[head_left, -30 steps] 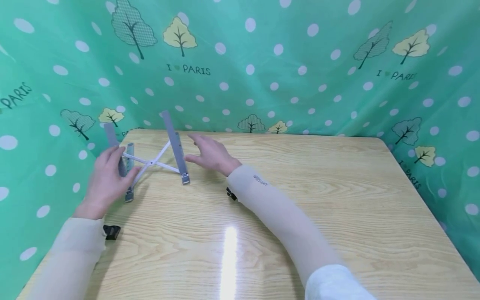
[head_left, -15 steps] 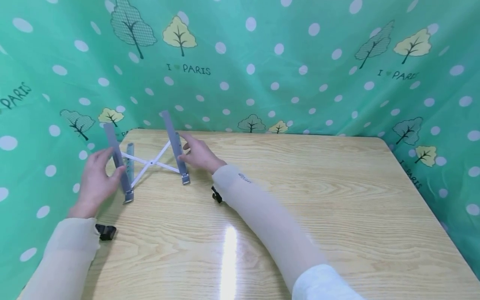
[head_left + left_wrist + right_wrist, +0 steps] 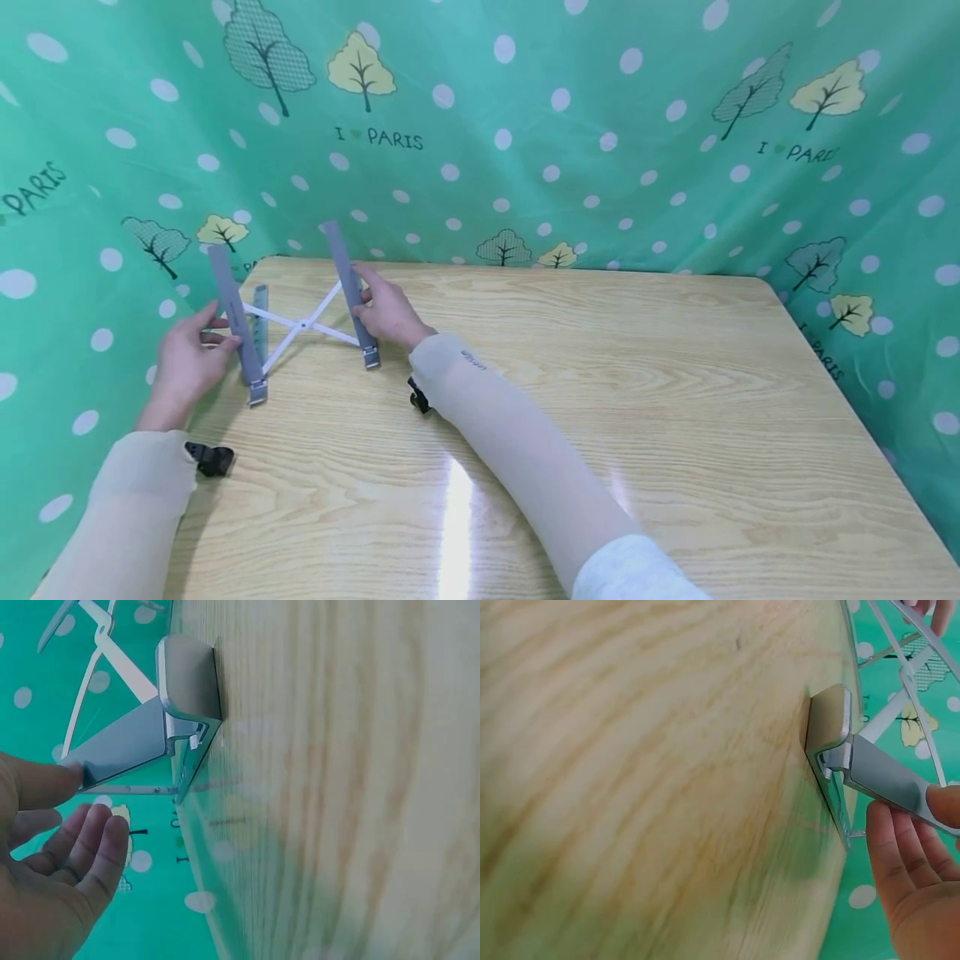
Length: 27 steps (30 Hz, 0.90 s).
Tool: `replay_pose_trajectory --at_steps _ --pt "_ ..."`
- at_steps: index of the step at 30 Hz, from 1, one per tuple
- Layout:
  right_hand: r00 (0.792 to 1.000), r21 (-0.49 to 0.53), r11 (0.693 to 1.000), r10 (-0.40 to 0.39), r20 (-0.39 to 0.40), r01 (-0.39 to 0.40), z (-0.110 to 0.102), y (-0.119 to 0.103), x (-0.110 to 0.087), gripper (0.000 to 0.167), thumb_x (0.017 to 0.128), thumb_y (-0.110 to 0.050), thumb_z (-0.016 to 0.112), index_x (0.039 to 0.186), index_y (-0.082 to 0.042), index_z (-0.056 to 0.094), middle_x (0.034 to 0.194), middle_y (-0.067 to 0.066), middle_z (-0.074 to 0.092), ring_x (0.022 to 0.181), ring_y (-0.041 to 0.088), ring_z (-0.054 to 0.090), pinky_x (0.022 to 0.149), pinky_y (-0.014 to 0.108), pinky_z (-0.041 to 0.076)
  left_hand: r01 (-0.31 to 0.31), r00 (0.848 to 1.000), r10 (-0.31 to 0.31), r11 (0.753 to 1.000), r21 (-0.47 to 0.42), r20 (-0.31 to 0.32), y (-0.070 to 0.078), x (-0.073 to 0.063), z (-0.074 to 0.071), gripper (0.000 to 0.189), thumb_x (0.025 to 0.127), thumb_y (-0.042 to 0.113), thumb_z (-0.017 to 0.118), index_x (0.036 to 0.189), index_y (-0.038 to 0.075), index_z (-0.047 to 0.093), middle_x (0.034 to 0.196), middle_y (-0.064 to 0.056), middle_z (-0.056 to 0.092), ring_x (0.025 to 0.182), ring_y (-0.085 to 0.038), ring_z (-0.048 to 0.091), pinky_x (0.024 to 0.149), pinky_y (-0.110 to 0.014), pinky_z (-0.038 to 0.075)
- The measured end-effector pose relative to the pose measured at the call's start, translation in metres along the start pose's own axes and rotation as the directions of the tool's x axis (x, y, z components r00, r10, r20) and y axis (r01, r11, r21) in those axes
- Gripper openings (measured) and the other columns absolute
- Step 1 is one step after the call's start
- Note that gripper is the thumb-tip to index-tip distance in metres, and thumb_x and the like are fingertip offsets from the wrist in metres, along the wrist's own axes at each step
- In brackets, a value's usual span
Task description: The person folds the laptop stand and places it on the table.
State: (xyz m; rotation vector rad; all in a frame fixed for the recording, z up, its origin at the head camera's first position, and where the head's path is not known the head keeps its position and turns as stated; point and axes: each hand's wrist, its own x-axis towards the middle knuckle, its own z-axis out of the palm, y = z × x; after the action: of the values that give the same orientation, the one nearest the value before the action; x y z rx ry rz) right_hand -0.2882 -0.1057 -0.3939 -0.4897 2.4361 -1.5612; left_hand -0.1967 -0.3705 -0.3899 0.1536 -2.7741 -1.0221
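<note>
A grey metal folding laptop stand [image 3: 303, 325] is spread on the table at the far left, its two sloped arms joined by a crossed brace. My left hand [image 3: 187, 354] pinches the outer edge of the left arm [image 3: 232, 304]. In the left wrist view the thumb lies on that edge, and several fingers are extended below it. On the other side, my right hand [image 3: 393, 310] grips the right arm [image 3: 347, 275]. The right wrist view has its thumb over the arm and its fingers beneath. The hooked front lip [image 3: 831, 718] rises near the tabletop there.
The wooden table [image 3: 600, 400] extends far to the right and toward me. A green curtain [image 3: 525, 125] printed with trees and dots hangs along the back and both sides. Black wrist cameras [image 3: 213, 460] sit on the sleeves.
My right hand has moved left to the stand's right arm and taken hold. The left hand has shifted from over the left arm to its outer edge. The stand stays in place.
</note>
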Motion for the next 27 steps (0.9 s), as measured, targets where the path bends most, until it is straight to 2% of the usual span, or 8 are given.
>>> replay_pose_trajectory --at_steps 2,5,9,13,20,27 --pt "1.000 -0.017 1.000 0.007 -0.005 -0.007 0.0013 0.0001 0.0002 0.072 0.091 -0.001 0.061 0.149 -0.031 0.031 0.098 0.002 0.060 0.076 0.012 0.062 0.060 0.020 0.053 0.029 1.000 -0.029 1.000 -0.007 0.007 0.0001 0.0015 0.0008 0.071 0.094 0.012 0.058 0.152 0.011 0.018 0.126 -0.025 0.053 0.094 -0.015 0.055 0.062 -0.008 0.046" --pt "1.000 -0.018 1.000 0.008 -0.005 -0.008 0.0019 0.0005 0.0008 0.073 0.090 0.002 0.060 0.149 -0.031 0.032 0.096 0.002 0.060 0.076 0.012 0.062 0.060 0.020 0.053 0.062 0.998 -0.062 0.998 -0.015 0.007 0.0016 0.0028 0.0021 0.072 0.094 0.013 0.059 0.153 0.012 0.018 0.123 -0.022 0.055 0.091 -0.007 0.052 0.062 -0.010 0.046" --pt "1.000 -0.050 0.999 -0.004 -0.012 0.004 0.0012 0.0024 0.0010 0.073 0.090 0.005 0.058 0.149 -0.030 0.031 0.094 0.003 0.059 0.077 0.013 0.061 0.061 0.020 0.053 0.069 0.998 -0.069 0.997 -0.022 -0.004 0.0033 0.0037 0.0036 0.073 0.093 0.009 0.059 0.153 0.013 0.019 0.119 -0.019 0.054 0.094 -0.016 0.054 0.062 -0.009 0.046" --pt "1.000 -0.097 0.995 -0.016 -0.024 0.014 0.0016 0.0036 0.0010 0.071 0.091 0.004 0.057 0.148 -0.029 0.031 0.094 0.004 0.059 0.077 0.013 0.060 0.060 0.020 0.052 0.078 0.997 -0.079 0.996 -0.029 -0.005 0.0022 0.0043 0.0047 0.073 0.093 0.007 0.059 0.153 0.015 0.019 0.118 -0.018 0.053 0.094 -0.017 0.054 0.063 -0.010 0.047" --pt "1.000 -0.101 0.995 -0.007 -0.022 0.005 0.0023 0.0051 0.0013 0.073 0.091 0.004 0.056 0.149 -0.033 0.029 0.094 0.003 0.058 0.076 0.013 0.058 0.061 0.021 0.051 0.085 0.996 -0.085 0.996 -0.035 0.000 0.0003 0.0047 0.0067 0.075 0.093 0.008 0.060 0.154 0.017 0.018 0.117 -0.018 0.053 0.095 -0.020 0.054 0.063 -0.010 0.048" --pt "1.000 -0.082 0.997 -0.018 -0.026 0.015 0.0001 0.0059 -0.0005 0.077 0.090 0.005 0.055 0.149 -0.036 0.027 0.089 0.001 0.056 0.075 0.014 0.058 0.061 0.023 0.052 0.073 0.997 -0.073 0.997 -0.028 -0.008 0.0046 0.0036 0.0078 0.074 0.093 0.010 0.061 0.153 0.015 0.019 0.115 -0.020 0.054 0.094 -0.022 0.055 0.063 -0.009 0.046"
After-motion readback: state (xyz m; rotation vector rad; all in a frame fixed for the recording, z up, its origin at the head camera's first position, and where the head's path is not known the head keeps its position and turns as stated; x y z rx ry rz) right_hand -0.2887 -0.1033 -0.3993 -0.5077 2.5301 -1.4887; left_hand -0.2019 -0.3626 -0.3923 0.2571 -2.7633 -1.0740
